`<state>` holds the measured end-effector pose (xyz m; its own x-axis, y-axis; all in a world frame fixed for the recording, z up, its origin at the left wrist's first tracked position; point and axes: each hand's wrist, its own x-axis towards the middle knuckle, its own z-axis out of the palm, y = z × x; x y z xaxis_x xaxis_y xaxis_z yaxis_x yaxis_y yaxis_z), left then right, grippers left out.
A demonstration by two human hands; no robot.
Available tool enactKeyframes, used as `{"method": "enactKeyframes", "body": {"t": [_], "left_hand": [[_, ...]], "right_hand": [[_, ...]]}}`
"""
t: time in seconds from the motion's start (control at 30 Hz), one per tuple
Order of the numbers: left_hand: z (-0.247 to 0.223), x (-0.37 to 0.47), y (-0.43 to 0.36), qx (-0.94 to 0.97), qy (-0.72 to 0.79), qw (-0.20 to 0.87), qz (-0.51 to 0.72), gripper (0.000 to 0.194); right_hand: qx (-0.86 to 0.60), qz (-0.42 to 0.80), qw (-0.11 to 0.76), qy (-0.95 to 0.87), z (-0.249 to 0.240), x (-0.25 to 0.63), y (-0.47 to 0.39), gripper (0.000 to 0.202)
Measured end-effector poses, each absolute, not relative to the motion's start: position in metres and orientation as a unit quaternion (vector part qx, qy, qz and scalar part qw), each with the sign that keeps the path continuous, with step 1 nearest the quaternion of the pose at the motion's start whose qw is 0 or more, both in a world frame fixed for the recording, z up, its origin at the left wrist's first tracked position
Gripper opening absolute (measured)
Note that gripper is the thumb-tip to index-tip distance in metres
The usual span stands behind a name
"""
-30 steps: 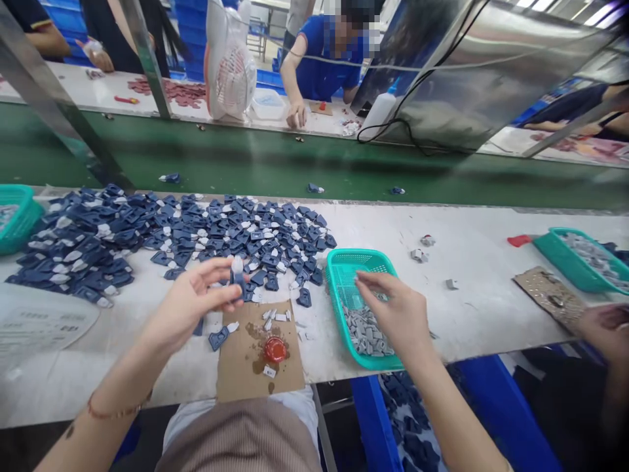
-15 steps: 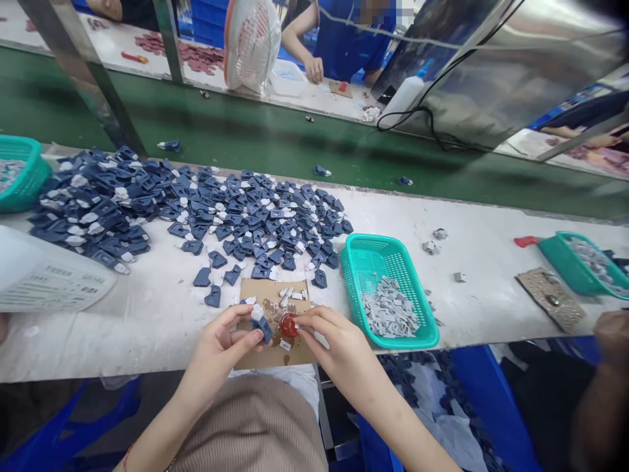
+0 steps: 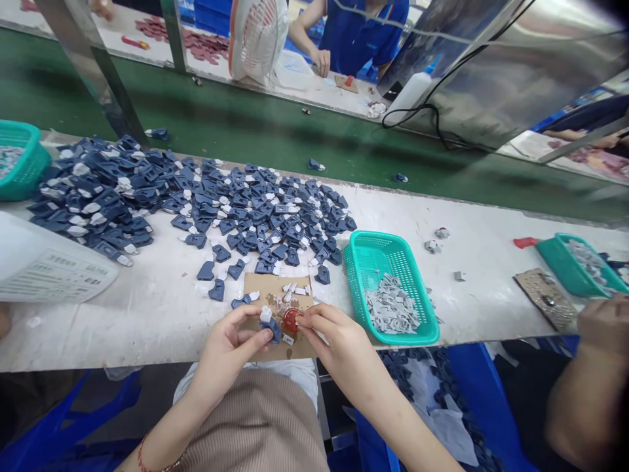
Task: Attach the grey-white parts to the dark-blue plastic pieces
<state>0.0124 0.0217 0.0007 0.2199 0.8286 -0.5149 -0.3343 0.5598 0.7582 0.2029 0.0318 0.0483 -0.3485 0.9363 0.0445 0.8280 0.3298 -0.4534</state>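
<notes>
My left hand (image 3: 233,344) grips a dark blue plastic part (image 3: 273,330) with a white tip pointing up, between thumb and fingers. Over a small round red dish (image 3: 291,319), my right hand (image 3: 339,337) is closed in a pinch on a small grey plastic piece, mostly hidden by the fingertips. The dish rests on a stained cardboard sheet (image 3: 263,283). A few small grey pieces (image 3: 293,290) lie on the cardboard behind the dish, and another grey piece (image 3: 288,340) lies in front of it. One blue part (image 3: 242,301) overlaps the cardboard's left edge.
A large heap of blue parts (image 3: 236,203) covers the table's left and middle. To my right stands a green basket (image 3: 350,269) of grey pieces. A big white bottle (image 3: 49,262) lies at the left. Across the green strip (image 3: 221,118) a person (image 3: 363,39) sits; another person's hand (image 3: 602,328) is at far right.
The view has shifted slightly. Both hands stay by the red dish, the left still with the blue part, the right still pinching at the dish.
</notes>
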Motion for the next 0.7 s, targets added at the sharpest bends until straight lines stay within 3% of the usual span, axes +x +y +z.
{"method": "enactKeyframes", "body": {"t": [0.5,0.7], "left_hand": [[0.001,0.021,0.023,0.285,0.453,0.741,0.406,0.026],[0.007,0.024,0.022,0.296,0.435,0.743,0.413,0.021]], "right_hand": [[-0.566,0.201,0.164,-0.782,0.047,0.203,0.029,0.018],[-0.606,0.418,0.266,-0.623,0.062,0.206,0.036,0.008]]}}
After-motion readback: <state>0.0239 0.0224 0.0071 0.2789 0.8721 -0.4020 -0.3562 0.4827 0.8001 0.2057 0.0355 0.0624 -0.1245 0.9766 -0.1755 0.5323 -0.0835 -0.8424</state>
